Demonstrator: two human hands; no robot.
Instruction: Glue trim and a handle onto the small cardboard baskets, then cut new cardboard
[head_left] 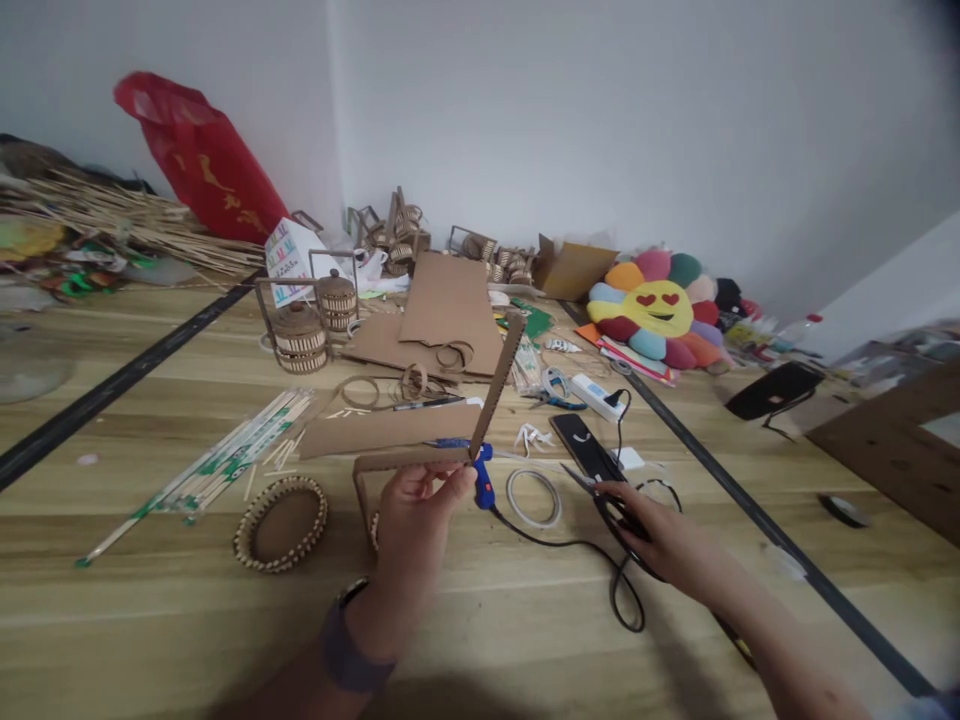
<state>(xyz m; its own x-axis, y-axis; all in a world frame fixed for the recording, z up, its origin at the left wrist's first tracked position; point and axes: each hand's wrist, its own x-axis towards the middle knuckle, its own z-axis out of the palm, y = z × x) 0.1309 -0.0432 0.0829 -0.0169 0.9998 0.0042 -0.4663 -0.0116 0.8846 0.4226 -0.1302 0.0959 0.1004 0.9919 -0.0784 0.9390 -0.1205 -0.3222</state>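
My left hand [420, 510] pinches a brown corrugated cardboard strip [498, 385] bent into angled sections. One section rises to the upper right, another runs left and folds down behind the hand. In my right hand [645, 525] are black-handled scissors [581, 480], their blades pointing left. Just past my left fingertips lies a blue hot glue gun [486, 488], partly covered by the strip. A round cardboard base ringed with short sticks [281, 525] rests left of my left hand. Beside the scissors are a black phone-like slab [581, 445] and a white cable coil [534, 498].
Two small lidded baskets [298, 340] with handles stand at the back left. Packs of sticks [232, 460] lie in front of them. Cardboard sheets [450, 300] are stacked mid-table. A smiling flower cushion [658, 308] and a power strip [598, 398] are on the right.
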